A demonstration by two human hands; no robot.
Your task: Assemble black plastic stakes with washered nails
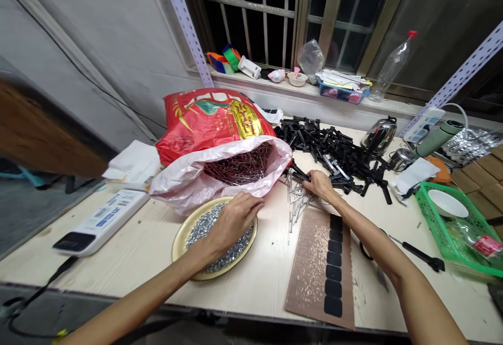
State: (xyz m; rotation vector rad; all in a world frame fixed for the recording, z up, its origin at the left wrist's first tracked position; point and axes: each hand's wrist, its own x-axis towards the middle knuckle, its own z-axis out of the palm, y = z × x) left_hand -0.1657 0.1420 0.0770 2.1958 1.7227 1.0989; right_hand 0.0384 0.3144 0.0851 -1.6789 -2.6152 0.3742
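My left hand [231, 224] is above a yellowish plate [178, 266] of small shiny metal nuts [208, 224]. Its thumb and fingers are pinched together, and whatever they hold is too small to make out. Farther right, my right hand [320, 185] has its fingers closed on a black plastic part [299, 173] at the near edge of a pile of black parts [330, 148]. Long thin silvery pins [296, 206] lie loose just below that hand. A red bag [212, 125] behind the plate opens towards me, full of dark reddish screws or pins [243, 166].
A brown board with black pads [310, 277] lies in front of my right forearm. On the right are a screwdriver [420, 253] and a green basket [436, 229]. A white power bank-like box [106, 222] with a cable sits left. Bottles and small items line the windowsill [251, 85].
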